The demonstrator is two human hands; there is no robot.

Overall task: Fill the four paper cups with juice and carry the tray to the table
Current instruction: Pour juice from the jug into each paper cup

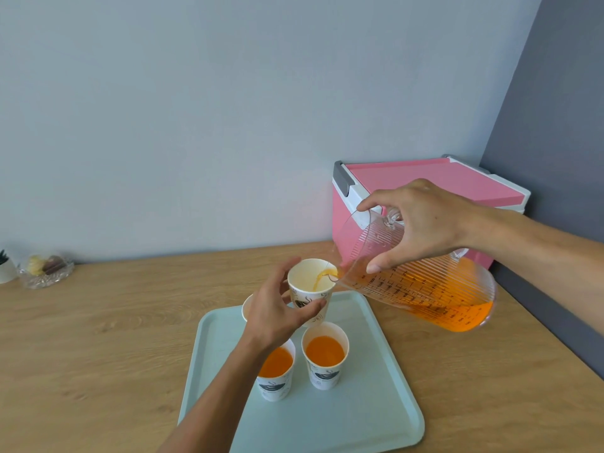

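A pale green tray (359, 403) lies on the wooden counter. Two paper cups full of orange juice stand on it: one at the front left (276, 371), partly behind my left forearm, and one at the front right (325, 358). My left hand (277, 313) grips a third paper cup (310, 282), held tilted above the tray's far edge. My right hand (421, 223) holds a clear ribbed measuring jug (425, 295) tipped over, and a thin stream of juice runs from its spout into that cup. A fourth cup (246, 307) shows only its rim behind my left hand.
A pink and white cooler box (408, 188) stands in the back right corner, close behind the jug. A glass dish of sweets (45, 271) and a small white pot (5, 269) sit at the far left by the wall. A grey wall borders the counter's right side.
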